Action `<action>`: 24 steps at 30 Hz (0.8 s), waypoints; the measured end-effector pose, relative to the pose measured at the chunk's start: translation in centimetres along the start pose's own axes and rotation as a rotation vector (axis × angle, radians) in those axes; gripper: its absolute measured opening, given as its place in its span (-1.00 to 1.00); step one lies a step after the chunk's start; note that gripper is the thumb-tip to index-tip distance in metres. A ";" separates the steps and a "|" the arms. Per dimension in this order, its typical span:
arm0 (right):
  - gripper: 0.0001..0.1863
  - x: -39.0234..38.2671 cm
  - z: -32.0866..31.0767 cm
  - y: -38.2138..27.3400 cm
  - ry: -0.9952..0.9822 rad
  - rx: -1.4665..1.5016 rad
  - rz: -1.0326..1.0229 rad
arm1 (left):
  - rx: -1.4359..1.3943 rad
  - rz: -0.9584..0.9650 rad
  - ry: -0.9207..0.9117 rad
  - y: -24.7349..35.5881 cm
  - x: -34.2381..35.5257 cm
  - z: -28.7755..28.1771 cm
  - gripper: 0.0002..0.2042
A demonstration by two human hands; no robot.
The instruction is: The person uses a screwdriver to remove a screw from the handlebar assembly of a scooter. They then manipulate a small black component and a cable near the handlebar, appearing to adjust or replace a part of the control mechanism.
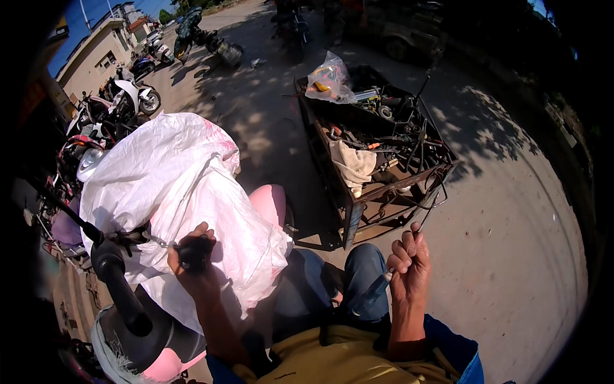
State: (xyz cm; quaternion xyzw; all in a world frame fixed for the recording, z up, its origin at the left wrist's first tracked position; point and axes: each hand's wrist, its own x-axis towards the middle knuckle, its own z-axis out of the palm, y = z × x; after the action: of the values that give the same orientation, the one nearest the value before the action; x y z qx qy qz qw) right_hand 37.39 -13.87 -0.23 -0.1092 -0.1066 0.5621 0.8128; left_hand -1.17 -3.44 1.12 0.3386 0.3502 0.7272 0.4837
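My left hand point(192, 259) is closed round a dark, rounded black part point(194, 253), whose exact kind is hard to see in the shade. Beside it, a short shiny metal piece point(157, 240) reaches toward the black handlebar area of a pink scooter point(268, 203). A white woven sheet point(173, 166) with faint pink print drapes over the scooter's front. Held up on the right, my right hand point(409, 262) is closed on a screwdriver point(388, 276); its thin dark shaft points up past my fingertips. The hand is apart from the scooter.
A rusty metal tool cart point(348, 214) stands ahead, full of tools, with a beige cloth point(352, 165) and a clear plastic bag point(330, 80). At left, a black mirror stalk point(121, 281) rises near my left arm. Parked scooters point(137, 96) line the far left.
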 end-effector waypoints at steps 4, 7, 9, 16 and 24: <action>-0.73 -6.8 -7.2 -0.4 0.276 0.306 0.281 | -0.064 -0.021 0.131 0.9 -0.7 0.7 -0.44; -0.67 -12.0 -6.6 -0.1 0.472 0.087 0.420 | -0.017 -0.017 0.088 0.6 -0.9 -0.2 -0.50; -0.53 -14.6 -6.7 0.9 0.370 -0.244 0.572 | 0.001 0.061 -0.019 0.7 -1.0 -0.4 -0.59; -0.22 -16.3 -5.8 -0.8 0.269 -0.615 0.785 | -0.093 -0.088 0.067 1.0 -0.5 -1.3 -0.64; -0.39 -13.6 -3.9 -2.0 -0.136 -1.312 -0.093 | -0.047 0.052 0.104 0.9 -0.6 0.0 -0.69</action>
State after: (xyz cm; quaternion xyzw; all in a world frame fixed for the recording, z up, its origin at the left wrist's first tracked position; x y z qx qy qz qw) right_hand 35.63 -27.52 -4.10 -0.5411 -0.4827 0.3504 0.5928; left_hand -1.38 -4.30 1.74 0.2979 0.3489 0.7641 0.4536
